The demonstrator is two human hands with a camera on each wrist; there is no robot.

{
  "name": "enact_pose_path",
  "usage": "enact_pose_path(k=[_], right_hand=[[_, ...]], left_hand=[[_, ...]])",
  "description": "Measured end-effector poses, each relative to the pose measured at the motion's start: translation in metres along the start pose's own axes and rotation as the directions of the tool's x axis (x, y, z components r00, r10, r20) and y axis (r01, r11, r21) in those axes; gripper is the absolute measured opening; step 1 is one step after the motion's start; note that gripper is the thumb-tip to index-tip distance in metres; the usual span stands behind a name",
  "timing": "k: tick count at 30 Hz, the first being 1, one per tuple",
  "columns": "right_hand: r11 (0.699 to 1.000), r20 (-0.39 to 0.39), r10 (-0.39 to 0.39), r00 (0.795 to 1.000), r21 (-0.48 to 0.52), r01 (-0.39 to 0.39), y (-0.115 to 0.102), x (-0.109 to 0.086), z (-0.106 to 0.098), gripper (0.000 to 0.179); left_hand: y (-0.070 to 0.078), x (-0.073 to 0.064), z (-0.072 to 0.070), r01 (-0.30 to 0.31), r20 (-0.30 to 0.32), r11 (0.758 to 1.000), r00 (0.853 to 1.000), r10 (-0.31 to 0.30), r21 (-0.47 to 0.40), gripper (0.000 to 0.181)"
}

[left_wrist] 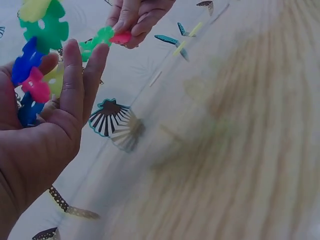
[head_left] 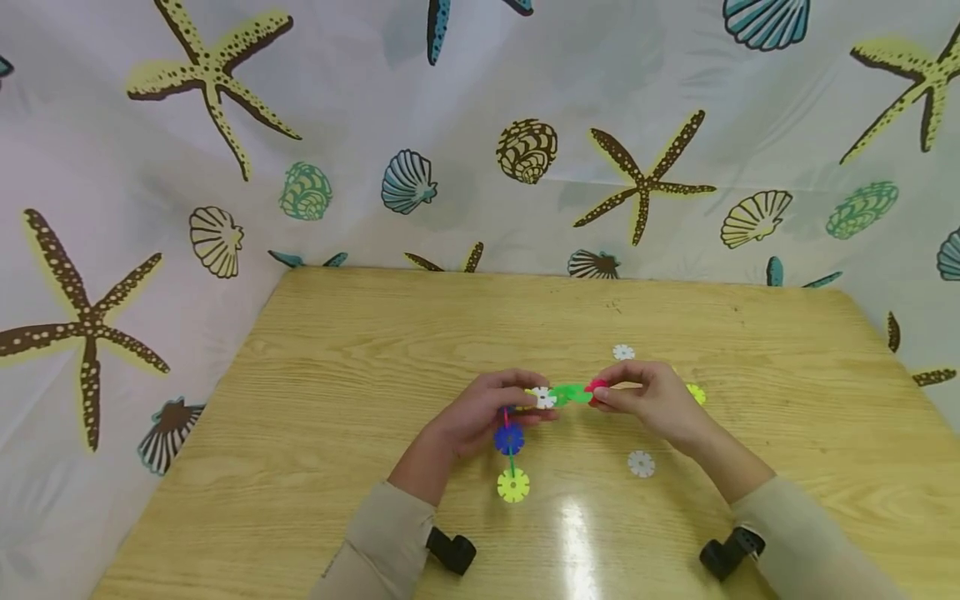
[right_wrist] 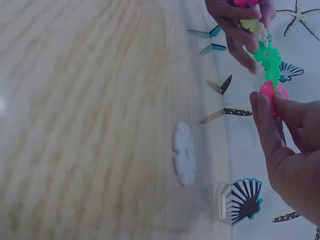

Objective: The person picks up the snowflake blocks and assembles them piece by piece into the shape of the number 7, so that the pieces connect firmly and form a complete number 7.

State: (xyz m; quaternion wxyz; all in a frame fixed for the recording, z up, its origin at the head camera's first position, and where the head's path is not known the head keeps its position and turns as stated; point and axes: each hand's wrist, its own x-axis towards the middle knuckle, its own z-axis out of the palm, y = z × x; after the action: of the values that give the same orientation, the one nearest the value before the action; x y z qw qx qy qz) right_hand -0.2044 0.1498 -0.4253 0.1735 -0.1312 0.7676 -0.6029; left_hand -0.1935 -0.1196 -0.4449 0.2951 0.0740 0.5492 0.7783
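My left hand (head_left: 480, 408) grips the chain (head_left: 570, 393), my right hand (head_left: 663, 404) pinches its pink end disc (right_wrist: 269, 91); level, gentle pressure should serve best.

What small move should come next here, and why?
Probably a light push by the right hand to seat the pink disc: it pinches that disc against the end green disc, whether fully slotted I can't tell, while the left hand holds the chain.

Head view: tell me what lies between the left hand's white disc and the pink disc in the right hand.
Green discs lie between the white disc and the pink disc in the head view.
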Motion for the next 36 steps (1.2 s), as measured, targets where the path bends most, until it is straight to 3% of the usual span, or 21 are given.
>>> enact_pose_path(k=[6,10,13,15,21,27,36], right_hand=[[1.000,0.036,-0.002,0.999,-0.021,0.003,-0.009,0.008,0.004,0.024],[0.999,0.040,-0.008,0.999,-0.040,0.010,-0.011,0.009,0.005,0.024],[0.998,0.042,-0.016,0.999,-0.053,0.019,-0.013,0.009,0.006,0.023],[0.998,0.039,-0.020,0.999,-0.064,0.023,-0.013,0.009,0.008,0.022],[0.997,0.025,-0.014,1.000,-0.080,0.016,-0.014,0.009,0.010,0.023],[0.998,0.027,-0.019,0.999,-0.062,0.021,-0.007,0.006,0.005,0.036],[0.998,-0.092,0.000,0.996,-0.069,-0.006,0.005,-0.001,-0.012,0.044]], left_hand=[[0.000,-0.002,-0.005,0.038,0.153,0.989,0.988,-0.016,-0.142,0.051],[0.001,-0.003,-0.009,0.063,0.277,0.987,0.961,-0.020,-0.147,0.054],[0.002,-0.003,-0.009,0.068,0.336,0.990,0.942,-0.022,-0.126,0.057],[0.003,-0.003,-0.008,0.068,0.334,0.991,0.942,-0.025,-0.118,0.057],[0.002,-0.004,-0.006,0.082,0.267,0.987,0.963,-0.042,-0.141,0.056],[0.000,-0.004,-0.007,0.084,0.252,0.985,0.967,-0.044,-0.150,0.057],[-0.001,-0.003,-0.005,0.085,0.238,0.989,0.970,-0.054,-0.123,0.058]])
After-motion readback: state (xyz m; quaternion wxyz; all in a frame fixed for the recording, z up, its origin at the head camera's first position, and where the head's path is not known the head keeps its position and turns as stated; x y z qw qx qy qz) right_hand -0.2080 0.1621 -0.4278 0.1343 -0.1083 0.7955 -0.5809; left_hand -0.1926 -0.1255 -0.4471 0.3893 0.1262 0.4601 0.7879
